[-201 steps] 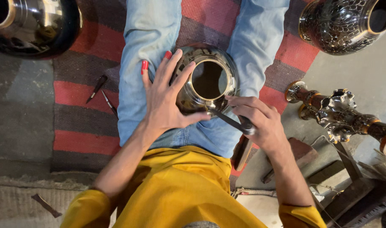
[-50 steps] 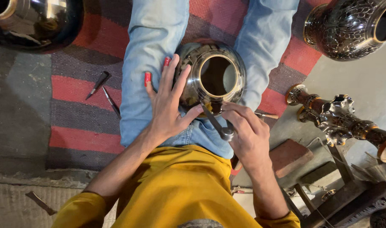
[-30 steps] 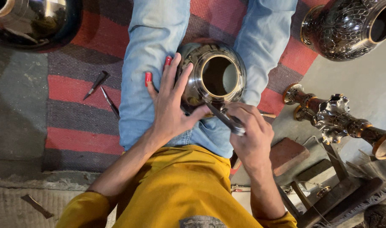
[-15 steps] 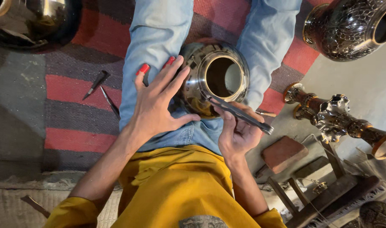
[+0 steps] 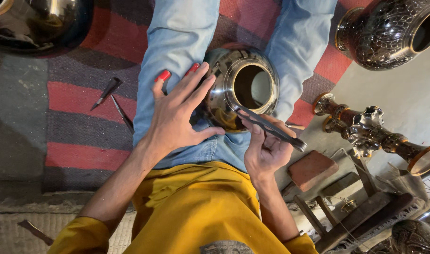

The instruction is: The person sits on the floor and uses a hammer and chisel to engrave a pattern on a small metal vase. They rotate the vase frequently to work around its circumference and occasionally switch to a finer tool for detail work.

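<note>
A shiny metal vase (image 5: 224, 94) lies in my lap between my jeans-clad legs, its round mouth turned up toward me. My left hand (image 5: 177, 113), with red nails, rests flat against the vase's left side, fingers spread. My right hand (image 5: 266, 150) grips a dark metal engraving tool (image 5: 271, 128); the tool's tip touches the vase just below the rim, and its other end sticks out to the right.
Two small pointed tools (image 5: 112, 96) lie on the striped red and grey rug (image 5: 78, 127) at left. A dark engraved vase (image 5: 389, 30) stands at top right, an ornate brass stand (image 5: 370, 131) lies at right, a brick-like block (image 5: 313, 169) beside my right knee, a large metal pot (image 5: 33, 21) top left.
My right hand has turned palm-up and shifted its grip, so the tool now lies slanted across the fingers with its tip on the vase. My left hand stays on the vase.
</note>
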Action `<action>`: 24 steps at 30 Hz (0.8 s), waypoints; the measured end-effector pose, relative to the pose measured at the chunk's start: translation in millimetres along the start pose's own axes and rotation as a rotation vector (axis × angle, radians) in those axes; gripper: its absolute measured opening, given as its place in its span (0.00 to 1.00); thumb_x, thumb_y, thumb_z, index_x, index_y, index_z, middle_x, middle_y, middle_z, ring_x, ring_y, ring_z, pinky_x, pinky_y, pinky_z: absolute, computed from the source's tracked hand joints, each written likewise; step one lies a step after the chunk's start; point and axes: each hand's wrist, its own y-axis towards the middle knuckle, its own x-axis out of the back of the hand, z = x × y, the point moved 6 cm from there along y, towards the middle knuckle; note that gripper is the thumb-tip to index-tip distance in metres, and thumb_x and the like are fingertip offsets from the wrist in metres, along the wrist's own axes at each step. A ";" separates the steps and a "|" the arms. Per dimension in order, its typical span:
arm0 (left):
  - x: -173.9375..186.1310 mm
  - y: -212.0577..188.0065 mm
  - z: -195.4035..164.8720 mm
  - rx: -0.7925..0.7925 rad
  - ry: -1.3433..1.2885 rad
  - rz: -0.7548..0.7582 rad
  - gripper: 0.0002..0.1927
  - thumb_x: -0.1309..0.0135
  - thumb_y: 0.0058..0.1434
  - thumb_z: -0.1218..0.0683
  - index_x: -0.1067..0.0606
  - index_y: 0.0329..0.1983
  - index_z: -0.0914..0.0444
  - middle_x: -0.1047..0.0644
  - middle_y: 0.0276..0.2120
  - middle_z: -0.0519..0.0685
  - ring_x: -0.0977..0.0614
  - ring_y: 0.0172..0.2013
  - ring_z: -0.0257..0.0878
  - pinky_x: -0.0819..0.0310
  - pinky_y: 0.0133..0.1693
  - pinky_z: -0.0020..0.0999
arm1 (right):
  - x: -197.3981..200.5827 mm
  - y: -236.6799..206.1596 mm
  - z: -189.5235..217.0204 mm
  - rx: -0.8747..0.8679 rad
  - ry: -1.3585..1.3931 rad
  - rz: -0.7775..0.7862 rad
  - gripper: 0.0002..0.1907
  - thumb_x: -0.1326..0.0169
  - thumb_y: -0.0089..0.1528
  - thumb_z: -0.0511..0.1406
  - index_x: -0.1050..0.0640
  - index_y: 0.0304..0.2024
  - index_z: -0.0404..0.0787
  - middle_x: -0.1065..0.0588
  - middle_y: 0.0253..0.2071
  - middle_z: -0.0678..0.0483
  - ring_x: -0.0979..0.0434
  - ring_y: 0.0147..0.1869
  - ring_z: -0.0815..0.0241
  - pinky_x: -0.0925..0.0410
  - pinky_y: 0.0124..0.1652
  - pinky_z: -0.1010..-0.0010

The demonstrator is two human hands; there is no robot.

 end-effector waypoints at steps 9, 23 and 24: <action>6.2 8.7 2.4 0.042 -0.065 -0.118 0.31 0.36 0.64 0.42 0.27 0.66 0.62 0.28 0.69 0.49 0.27 0.68 0.40 0.54 0.65 0.52 | -20.8 31.2 51.2 0.142 -0.662 0.155 0.09 0.40 0.63 0.22 0.24 0.45 0.31 0.21 0.39 0.46 0.22 0.36 0.60 0.28 0.37 0.72; 11.9 25.0 5.7 0.105 -0.100 -0.247 0.23 0.36 0.66 0.45 0.22 0.60 0.60 0.19 0.56 0.46 0.19 0.54 0.35 0.49 0.56 0.42 | -39.3 53.0 65.6 0.027 -0.735 0.270 0.09 0.39 0.64 0.25 0.25 0.44 0.35 0.22 0.37 0.50 0.17 0.37 0.57 0.24 0.38 0.71; 12.0 26.0 5.9 0.107 -0.091 -0.254 0.23 0.35 0.66 0.45 0.22 0.59 0.60 0.19 0.56 0.46 0.19 0.53 0.35 0.49 0.56 0.42 | -39.4 52.9 65.9 0.031 -0.739 0.264 0.09 0.39 0.64 0.25 0.25 0.45 0.35 0.22 0.37 0.50 0.17 0.37 0.57 0.24 0.38 0.71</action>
